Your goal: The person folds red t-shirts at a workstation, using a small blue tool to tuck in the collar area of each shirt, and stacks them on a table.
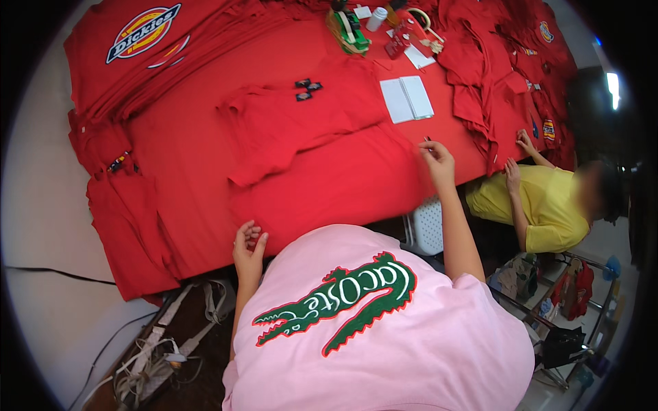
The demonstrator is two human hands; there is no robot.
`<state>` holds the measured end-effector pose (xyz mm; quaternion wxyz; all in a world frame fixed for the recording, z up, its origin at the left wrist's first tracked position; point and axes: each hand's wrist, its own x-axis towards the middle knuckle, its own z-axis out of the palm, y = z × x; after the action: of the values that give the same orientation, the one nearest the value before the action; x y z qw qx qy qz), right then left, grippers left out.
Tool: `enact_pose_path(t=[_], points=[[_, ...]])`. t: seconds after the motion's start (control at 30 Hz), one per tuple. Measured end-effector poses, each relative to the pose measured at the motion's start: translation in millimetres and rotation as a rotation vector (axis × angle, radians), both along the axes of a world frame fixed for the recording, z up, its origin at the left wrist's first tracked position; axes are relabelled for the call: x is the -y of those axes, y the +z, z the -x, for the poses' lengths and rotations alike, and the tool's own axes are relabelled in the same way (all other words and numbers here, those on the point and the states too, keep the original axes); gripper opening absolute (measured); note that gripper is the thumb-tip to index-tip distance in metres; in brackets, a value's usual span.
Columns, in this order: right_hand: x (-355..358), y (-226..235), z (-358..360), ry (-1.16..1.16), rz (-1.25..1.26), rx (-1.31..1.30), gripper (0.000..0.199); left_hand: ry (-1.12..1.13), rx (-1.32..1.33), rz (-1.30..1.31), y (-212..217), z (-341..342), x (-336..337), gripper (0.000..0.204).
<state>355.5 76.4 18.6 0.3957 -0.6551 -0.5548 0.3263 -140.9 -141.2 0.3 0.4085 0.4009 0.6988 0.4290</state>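
Observation:
A red T-shirt lies spread over the near side of the red-covered table, just in front of me. At its near left corner is my left hand, fingers loosely curled and apart, with nothing visible in them. By the right edge of the shirt, my right hand is raised, its fingers pinched on a small dark object whose kind is too small to tell. Further back on the cloth, several small black labels sit on another red garment.
An open white notebook lies beyond the shirt. Behind it are a green tape dispenser and a white bottle. Stacks of red shirts line the table. A person in yellow works at the right. Cables hang lower left.

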Motion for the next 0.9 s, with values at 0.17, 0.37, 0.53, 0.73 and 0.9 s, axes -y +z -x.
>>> enact_pose_path(t=[0.17, 0.37, 0.53, 0.73, 0.9], points=[[14.6, 18.3, 49.4, 0.146, -0.158, 0.539, 0.036, -0.152, -0.44, -0.136, 18.5, -20.7, -32.6, 0.036], [-8.7, 30.9, 58.7, 0.267, -0.041, 0.601, 0.027, -0.466, -0.379, -0.281, 10.3, -12.5, -163.1, 0.06], [-0.2, 25.8, 40.1, 0.266, -0.013, 0.428, 0.026, 0.255, -0.532, -0.598, 83.7, -14.6, -225.1, 0.068], [8.6, 15.2, 26.7, 0.355, 0.15, 0.319, 0.031, 0.203, -0.715, 0.144, 7.5, 3.1, -128.1, 0.052], [-0.3, 29.6, 20.0, 0.479, 0.141, 0.113, 0.027, 0.254, -0.824, 0.143, -4.6, 8.3, -84.8, 0.034]])
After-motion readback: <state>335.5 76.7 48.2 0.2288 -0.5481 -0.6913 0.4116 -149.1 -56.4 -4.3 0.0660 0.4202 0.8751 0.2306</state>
